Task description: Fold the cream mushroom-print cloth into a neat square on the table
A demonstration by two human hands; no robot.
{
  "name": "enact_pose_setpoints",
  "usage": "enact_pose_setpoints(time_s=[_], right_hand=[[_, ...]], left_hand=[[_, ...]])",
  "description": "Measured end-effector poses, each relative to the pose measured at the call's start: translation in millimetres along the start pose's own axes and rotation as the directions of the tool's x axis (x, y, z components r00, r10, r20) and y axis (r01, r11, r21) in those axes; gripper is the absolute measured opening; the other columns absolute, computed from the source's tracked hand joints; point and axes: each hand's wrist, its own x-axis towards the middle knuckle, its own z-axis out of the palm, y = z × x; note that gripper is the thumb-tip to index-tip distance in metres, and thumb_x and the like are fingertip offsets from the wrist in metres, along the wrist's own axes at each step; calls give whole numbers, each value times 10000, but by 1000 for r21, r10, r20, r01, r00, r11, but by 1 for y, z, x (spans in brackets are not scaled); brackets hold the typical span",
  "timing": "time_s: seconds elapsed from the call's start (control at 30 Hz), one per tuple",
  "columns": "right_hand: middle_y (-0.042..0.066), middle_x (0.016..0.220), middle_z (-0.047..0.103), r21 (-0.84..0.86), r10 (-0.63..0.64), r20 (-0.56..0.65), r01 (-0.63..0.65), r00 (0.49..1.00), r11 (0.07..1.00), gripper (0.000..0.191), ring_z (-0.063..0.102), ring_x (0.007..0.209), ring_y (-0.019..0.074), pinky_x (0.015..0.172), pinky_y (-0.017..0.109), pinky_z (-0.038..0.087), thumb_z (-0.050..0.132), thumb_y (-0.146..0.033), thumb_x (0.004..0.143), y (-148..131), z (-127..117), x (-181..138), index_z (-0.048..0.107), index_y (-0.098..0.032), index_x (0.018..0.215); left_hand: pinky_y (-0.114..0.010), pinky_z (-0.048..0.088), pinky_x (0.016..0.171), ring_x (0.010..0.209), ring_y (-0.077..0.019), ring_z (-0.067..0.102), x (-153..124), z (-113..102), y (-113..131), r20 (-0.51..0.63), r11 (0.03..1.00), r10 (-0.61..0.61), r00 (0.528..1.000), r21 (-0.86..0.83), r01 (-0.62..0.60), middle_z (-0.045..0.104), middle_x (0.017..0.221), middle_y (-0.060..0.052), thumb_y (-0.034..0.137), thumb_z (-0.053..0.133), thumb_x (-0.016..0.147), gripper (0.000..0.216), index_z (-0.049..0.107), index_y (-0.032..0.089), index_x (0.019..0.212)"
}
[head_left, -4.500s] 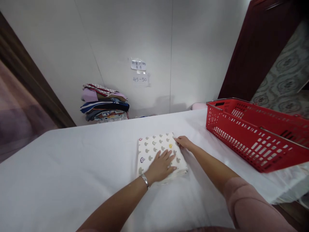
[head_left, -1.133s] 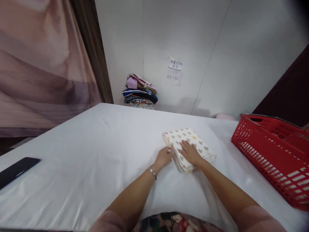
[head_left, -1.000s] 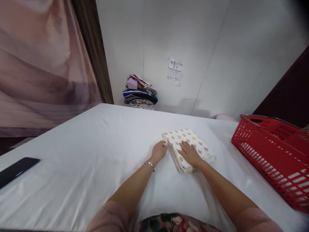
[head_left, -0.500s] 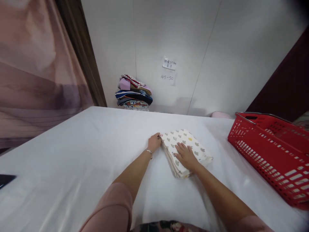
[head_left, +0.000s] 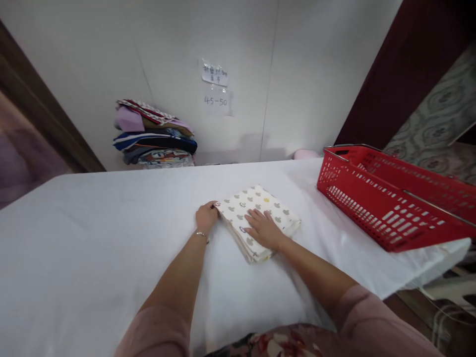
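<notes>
We pressed our right hand (head_left: 264,230), open and palm down, onto the folded cloth (head_left: 232,210), apparently to keep its layers from sliding, while our left hand (head_left: 206,216) pinched its nearest corner, seemingly to hold the edge square. The cloth lay flat on the worktop (head_left: 111,238); a red basket (head_left: 372,198) stood well right of both hands.

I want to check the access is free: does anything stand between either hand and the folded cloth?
Nothing visible does. The right hand lies spread on the folded cloth, and the left hand touches its left corner. The red basket stands apart, to the right.
</notes>
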Motion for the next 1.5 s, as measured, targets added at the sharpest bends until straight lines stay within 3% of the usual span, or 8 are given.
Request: enact_pose_setpoints(time_s=[0.3, 0.4, 0.47, 0.57, 0.7, 0.97, 1.17, 1.5], right_hand=[[76, 1504, 249, 34, -15, -30, 16, 999, 999, 553, 158, 1387, 254, 1094, 499, 105, 268, -516, 934, 1, 0, 0, 331, -234, 1405], [83, 1496, 267, 42, -19, -55, 21, 998, 999, 542, 175, 1383, 255, 1088, 506, 119, 291, -510, 931, 0, 1, 1, 355, -232, 1392], [86, 1489, 285, 63, -13, -78, 18, 997, 998, 536, 187, 1380, 256, 1085, 514, 121, 316, -513, 925, -1, 2, 2, 377, -237, 1380], [73, 1452, 363, 129, -8, -110, 23, 994, 991, 467, 253, 1358, 245, 1083, 501, 147, 380, -461, 916, 2, 1, 4, 454, -254, 1329], [59, 1362, 487, 125, 44, -163, -24, 986, 992, 361, 344, 1310, 204, 1075, 433, 209, 425, -309, 901, 24, -8, -6, 555, -250, 1233], [13, 1479, 315, -66, 317, -121, -327, 940, 943, 474, 259, 1343, 300, 1039, 489, 261, 336, -462, 914, 78, -23, -41, 422, -290, 1348], [6, 1472, 329, 171, 369, -91, -350, 925, 921, 493, 298, 1340, 241, 1077, 396, 263, 406, -464, 886, 93, -22, -38, 450, -274, 1339], [87, 1384, 459, 372, 597, -17, -549, 802, 748, 657, 404, 1279, 262, 1041, 330, 321, 605, -485, 769, 117, -29, -39, 464, -184, 1335]], left_hand=[[-269, 463, 829, 972, -185, 617, -1, -14, 1, 115, 993, 31, 993, -116, -18, 688, 1053, -17, 232, 509, 787, 298, 656, 228, 1046], [-346, 442, 914, 1057, -224, 578, -22, -18, 16, -6, 989, 138, 990, -54, -138, 644, 1148, -67, 261, 487, 815, 330, 629, 190, 1104], [-381, 387, 993, 1138, -234, 525, -45, -15, 31, -86, 934, 356, 931, 7, -356, 619, 1188, -86, 302, 480, 840, 340, 616, 177, 1125], [-422, 279, 1078, 1227, -224, 450, -83, -3, 48, 9, 761, 647, 762, 62, -646, 579, 1255, -69, 349, 453, 878, 347, 590, 208, 1164], [-485, 203, 1100, 1319, -243, 340, -114, 12, 43, 227, 672, 697, 680, 124, -730, 464, 1382, -66, 385, 382, 915, 414, 500, 218, 1274], [-454, 155, 1125, 1359, -214, 269, -118, 15, 34, 256, 704, 656, 710, 132, -698, 410, 1425, -47, 407, 328, 934, 437, 459, 233, 1313], [-450, 163, 1128, 1364, -205, 262, -125, 11, 35, 252, 762, 613, 749, 63, -645, 409, 1425, -54, 413, 361, 925, 439, 473, 220, 1303], [-389, 348, 1051, 1275, -252, 393, -137, 0, 23, 38, 937, 350, 936, -16, -350, 430, 1387, -97, 412, 579, 801, 493, 517, 191, 1238]])
